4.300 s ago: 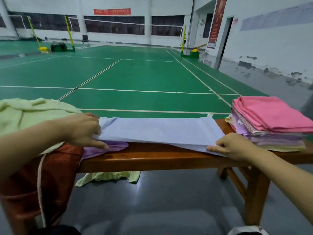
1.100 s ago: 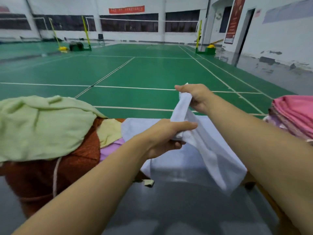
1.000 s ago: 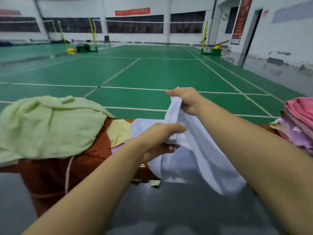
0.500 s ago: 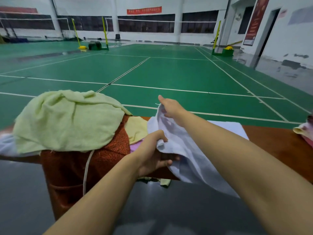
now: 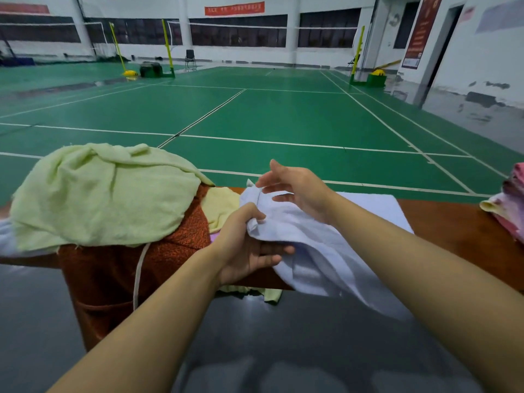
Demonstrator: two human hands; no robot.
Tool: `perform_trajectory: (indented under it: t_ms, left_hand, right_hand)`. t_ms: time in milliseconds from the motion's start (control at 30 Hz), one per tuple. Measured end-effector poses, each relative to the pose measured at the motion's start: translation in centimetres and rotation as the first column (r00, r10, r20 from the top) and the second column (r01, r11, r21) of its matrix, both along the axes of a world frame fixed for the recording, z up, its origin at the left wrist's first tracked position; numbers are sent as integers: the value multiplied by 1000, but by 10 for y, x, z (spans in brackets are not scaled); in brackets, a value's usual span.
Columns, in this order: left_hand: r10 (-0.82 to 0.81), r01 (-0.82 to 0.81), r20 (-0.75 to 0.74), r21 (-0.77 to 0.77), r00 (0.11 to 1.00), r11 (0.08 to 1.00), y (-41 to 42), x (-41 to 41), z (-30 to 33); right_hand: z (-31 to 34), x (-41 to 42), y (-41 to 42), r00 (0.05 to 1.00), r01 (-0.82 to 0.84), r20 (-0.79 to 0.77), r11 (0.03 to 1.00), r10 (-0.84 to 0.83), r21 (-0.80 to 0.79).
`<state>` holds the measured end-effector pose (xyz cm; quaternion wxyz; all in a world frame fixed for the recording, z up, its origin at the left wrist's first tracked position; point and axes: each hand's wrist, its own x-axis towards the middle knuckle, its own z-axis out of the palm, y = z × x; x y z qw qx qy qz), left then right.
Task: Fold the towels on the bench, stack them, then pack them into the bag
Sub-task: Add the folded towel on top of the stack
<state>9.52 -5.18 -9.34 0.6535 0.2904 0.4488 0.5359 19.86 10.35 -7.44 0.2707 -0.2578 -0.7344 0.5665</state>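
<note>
Big picture first: a long wooden bench (image 5: 453, 225) runs across the view in front of a green court (image 5: 269, 114), and on its left end sits a rust-coloured bag (image 5: 119, 268) with a white drawstring (image 5: 138, 276) hanging down its front. A pale green towel (image 5: 93, 194) is heaped loose over the top of the bag, unfolded, and a yellow towel (image 5: 219, 205) peeks out just beside it. In the middle lies the pale lavender towel (image 5: 320, 251), partly folded over itself, its near side spilling off the front edge of the bench. At the far right edge, the folded stack (image 5: 507, 211) is only partly in view, pink on top.

Now the hands. The left hand (image 5: 246, 245) grips the towel's left end, thumb over the top, fingers curled beneath. The right hand (image 5: 297, 188) hovers just above the same end, fingers spread and relaxed, holding nothing.

The risk, as I read it: one hand alone holds this fold. With so much cloth hanging off the near edge, its weight could drag the layers askew or pull the towel to the floor. The corners look uneven, so a crooked fold would make the stack lean.
</note>
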Motion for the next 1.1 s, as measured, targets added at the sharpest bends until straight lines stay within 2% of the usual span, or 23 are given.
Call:
perform_trajectory:
  t_ms: [100, 167, 233, 267, 367, 433, 467, 500, 567, 600, 633, 700, 767, 833, 967, 1000, 1033, 1067, 1100]
  left_hand:
    - [43, -43, -2, 24, 999, 999, 4, 1, -1]
    - [45, -43, -27, 64, 999, 997, 8, 4, 0]
    - [6, 3, -78, 118, 997, 993, 11, 8, 0]
    - [-1, 18, -119, 142, 993, 990, 13, 12, -1]
    - [63, 1, -283, 223, 957, 975, 18, 19, -7]
    - [146, -24, -396, 297, 907, 954, 20, 21, -11]
    - [210, -41, -481, 338, 851, 940, 20, 20, -13]
    - [286, -48, -602, 380, 746, 924, 21, 19, -16]
    - [407, -33, -833, 427, 374, 904, 25, 16, -25]
    - [421, -36, -885, 423, 198, 906, 29, 17, -29]
    - [422, -55, -903, 419, 79, 906, 32, 18, -32]
    - [408, -108, -911, 411, -56, 905, 39, 21, -36]
    - [372, -128, -920, 386, -125, 913, 45, 21, -39]
    - [336, -143, -936, 348, -102, 926, 48, 21, -37]
    - [361, -172, -932, 350, 34, 921, 43, 14, -33]
    - [393, -206, -914, 367, 101, 907, 38, 13, -29]
    - [440, -272, -874, 380, 206, 884, 33, 10, -26]
    - [499, -376, -790, 368, 356, 851, 27, 7, -21]
    - [571, -501, -642, 317, 512, 805, 20, 4, -13]
  right_hand:
    - [-2, 34, -22, 999, -37, 12, 979, 35, 198]
    - [-5, 47, -32, 987, -124, 138, 941, 84, 315]
    - [-9, 49, -35, 958, -175, 280, 890, 56, 421]
    - [-11, 48, -35, 961, -154, 277, 872, 22, 466]
    - [-13, 47, -27, 997, -28, 77, 854, -14, 519]
    - [-13, 49, -22, 997, 39, -75, 926, -12, 375]
    - [-14, 50, -21, 989, 68, -143, 965, -32, 252]
    - [-15, 51, -21, 979, 96, -189, 989, -72, 117]
    - [-21, 52, -19, 954, 154, -239, 981, -179, -119]
    - [-24, 53, -18, 940, 186, -246, 960, -235, -208]
    - [-27, 54, -17, 929, 212, -242, 937, -282, -278]
    - [-31, 56, -17, 908, 228, -247, 893, -339, -388]
    - [-33, 56, -17, 894, 207, -269, 864, -357, -460]
    - [-34, 56, -18, 885, 185, -296, 855, -359, -484]
    - [-34, 57, -18, 888, 156, -323, 876, -326, -455]
    - [-34, 56, -19, 896, 153, -319, 891, -307, -428]
    - [-34, 55, -21, 906, 152, -311, 905, -288, -397]
    - [-33, 54, -23, 917, 144, -301, 922, -261, -359]
    - [-32, 53, -26, 932, 145, -279, 945, -230, -293]
